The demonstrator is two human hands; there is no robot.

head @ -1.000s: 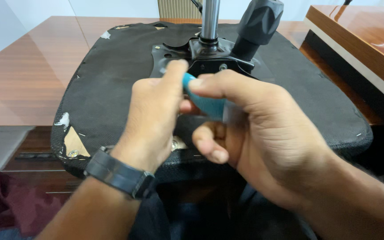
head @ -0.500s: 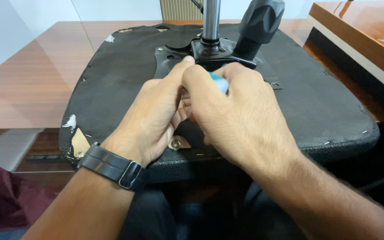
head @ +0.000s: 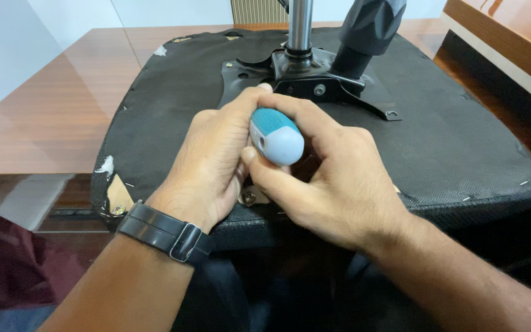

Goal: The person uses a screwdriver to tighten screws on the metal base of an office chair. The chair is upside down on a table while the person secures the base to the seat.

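An upturned black office chair seat [head: 462, 154] lies on the wooden table, its metal mechanism plate [head: 314, 83] and chrome gas column [head: 300, 24] pointing up. My right hand [head: 333, 178] grips a screwdriver by its blue and pale grey handle [head: 276, 136], which points towards me. My left hand [head: 216, 163], with a black wristwatch [head: 164, 232] on its wrist, wraps around the front of the tool; the shaft and tip are hidden under my fingers. A screw in a metal bracket [head: 250, 197] shows just below my hands near the seat's front edge.
A brown wooden table [head: 50, 117] carries the seat. A black lever knob [head: 370, 27] rises at the back right. A second wooden desk edge [head: 505, 37] stands at the far right. Torn fabric shows bare wood at the seat's left corner [head: 118, 190].
The view has moved closer. My hands shifted and turned on the tool, so the blue and grey handle end now shows fully between my fingers.
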